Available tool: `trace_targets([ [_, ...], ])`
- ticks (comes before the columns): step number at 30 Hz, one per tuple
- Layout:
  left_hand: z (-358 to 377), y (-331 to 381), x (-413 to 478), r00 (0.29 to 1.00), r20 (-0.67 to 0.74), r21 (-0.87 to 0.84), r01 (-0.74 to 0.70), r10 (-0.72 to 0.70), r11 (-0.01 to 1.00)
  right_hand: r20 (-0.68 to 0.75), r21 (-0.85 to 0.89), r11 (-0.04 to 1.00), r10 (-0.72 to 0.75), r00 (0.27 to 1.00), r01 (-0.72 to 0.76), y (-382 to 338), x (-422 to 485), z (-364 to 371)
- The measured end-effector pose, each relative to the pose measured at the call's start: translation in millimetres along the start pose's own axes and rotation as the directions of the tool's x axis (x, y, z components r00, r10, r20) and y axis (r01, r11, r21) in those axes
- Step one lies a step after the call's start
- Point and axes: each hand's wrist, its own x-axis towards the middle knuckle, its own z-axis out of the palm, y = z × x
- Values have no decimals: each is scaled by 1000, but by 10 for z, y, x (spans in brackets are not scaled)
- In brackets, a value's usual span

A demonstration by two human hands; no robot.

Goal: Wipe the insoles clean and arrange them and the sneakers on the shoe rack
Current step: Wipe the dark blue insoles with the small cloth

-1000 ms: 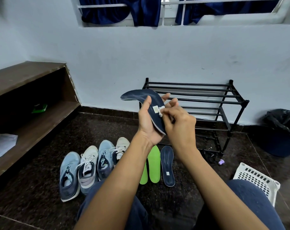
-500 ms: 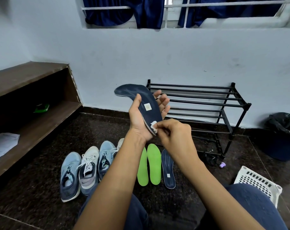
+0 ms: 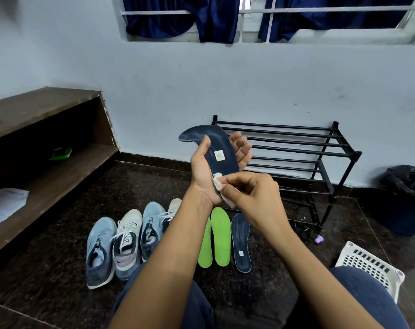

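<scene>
While left hand (image 3: 203,173) grips navy insole (image 3: 219,141), right hand (image 3: 254,193) pinches wipe (image 3: 218,184) at its lower edge, shoe rack (image 3: 284,125) behind.

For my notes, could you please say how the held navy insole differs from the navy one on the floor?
The held insole curves upward in the left hand; the floor insole lies flat. A white wipe touches the held insole, not the floor insole. Both are navy, labelled.

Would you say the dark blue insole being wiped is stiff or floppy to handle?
Probably floppy: the insole curls over at its tip above the left hand. Likely light too, as that one hand holds it up.
</scene>
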Motion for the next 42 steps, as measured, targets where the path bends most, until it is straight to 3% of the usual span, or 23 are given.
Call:
trace_targets([
  [4,-19,26,18,1000,-24,2,-20,20,1000,-25,-306,948,-103,994,90,51,15,10],
  [8,29,-48,28,999,-40,54,7,-5,999,-166,-523,840,-265,950,143,188,91,-2],
  [11,73,-137,16,999,-23,94,49,-47,994,-280,-476,849,-392,876,227,183,111,4],
  [13,90,-205,4,995,-17,119,100,-99,988,-311,-360,896,-378,872,261,137,87,28],
  [15,78,-205,3,994,-20,131,113,-111,985,-280,-202,959,-250,927,198,78,52,49],
  [19,29,-22,4,1000,-2,47,27,-27,999,-60,-11,1000,-24,998,23,13,19,12],
  [22,-19,64,13,999,-26,24,-29,30,999,-32,-150,988,-47,998,41,42,25,28],
  [26,9,14,28,996,-82,30,-22,25,999,-140,-382,915,-198,970,132,148,69,57],
  [29,82,-80,13,996,-84,58,23,-18,998,-289,-377,909,-296,910,176,201,128,49],
  [32,120,-164,-21,994,-54,60,93,-90,994,-374,-227,950,-287,882,213,147,133,50],
  [35,105,-164,-45,990,-34,60,136,-134,989,-238,-55,989,-143,961,134,44,74,32],
  [38,69,-50,-47,997,-15,20,80,-80,997,-29,63,998,-9,1000,11,-32,17,-10],
  [42,11,70,-40,1000,-26,-14,4,-5,1000,79,-98,995,2,997,6,-41,-11,-31],
])
